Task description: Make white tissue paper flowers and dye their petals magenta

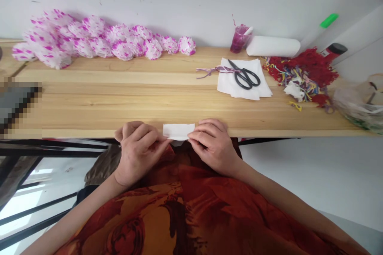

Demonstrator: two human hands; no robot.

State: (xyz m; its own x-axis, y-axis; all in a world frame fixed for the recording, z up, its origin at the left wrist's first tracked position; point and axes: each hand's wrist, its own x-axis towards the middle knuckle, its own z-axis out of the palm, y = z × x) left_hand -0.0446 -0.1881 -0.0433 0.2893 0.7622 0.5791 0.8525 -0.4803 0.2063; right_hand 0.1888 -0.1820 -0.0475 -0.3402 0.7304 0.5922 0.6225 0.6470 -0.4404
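At the table's front edge, a small folded piece of white tissue paper [178,130] lies between my two hands. My left hand [140,143] pinches its left end, thumb and fingers together. The right end is pinched by my right hand [214,141]. Further back, black-handled scissors [245,77] rest on a stack of white paper sheets [229,89]. A few thin purple and white strips [209,71] lie partly under the scissor blades.
White paper flowers with magenta tips [101,38] line the wall. A cup of purple liquid [237,42] stands beside a white paper roll [273,46]. To the right are red and coloured strips [311,71], a black-capped bottle [335,51] and a clear plastic bag [359,103].
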